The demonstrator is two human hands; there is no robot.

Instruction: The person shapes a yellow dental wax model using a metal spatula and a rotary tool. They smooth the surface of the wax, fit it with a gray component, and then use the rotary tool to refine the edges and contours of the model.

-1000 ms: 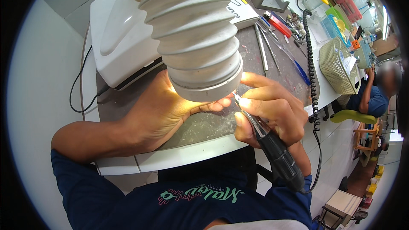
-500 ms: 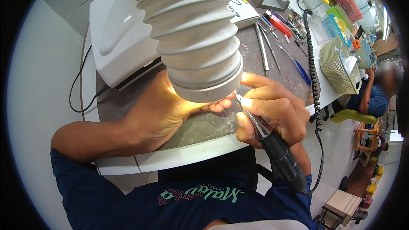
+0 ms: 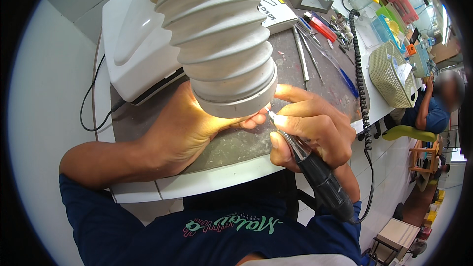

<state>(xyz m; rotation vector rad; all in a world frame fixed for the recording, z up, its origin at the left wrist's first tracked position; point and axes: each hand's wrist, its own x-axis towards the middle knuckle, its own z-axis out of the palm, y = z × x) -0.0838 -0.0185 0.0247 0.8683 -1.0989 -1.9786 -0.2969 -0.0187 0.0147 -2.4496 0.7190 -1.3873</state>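
My right hand (image 3: 320, 123) grips a rotary handpiece (image 3: 322, 182) with a black body and a metal nose, slanting up to the left. Its tip lies close to the fingertips of my left hand (image 3: 185, 130). That hand is bent inward below the mouth of a ribbed white suction hose (image 3: 221, 59), with its curled fingertips showing past the rim. Whatever the left fingers hold is hidden behind the hose. Bright light falls on both hands under the mouth. A coiled black cord (image 3: 362, 79) runs down to the handpiece's rear end.
A white machine housing (image 3: 143, 44) stands left of the hose. Behind are a white-and-yellow box (image 3: 278, 15) and a grey stand (image 3: 309, 0). Metal hand tools (image 3: 301, 56) and a red lighter (image 3: 322, 29) lie on the grey bench mat. A woven basket (image 3: 389, 76) and a seated person (image 3: 436, 106) are at right.
My right hand and the handpiece have shifted slightly left. The hose mouth also sits slightly farther left in the picture. My left hand looks nearly the same.
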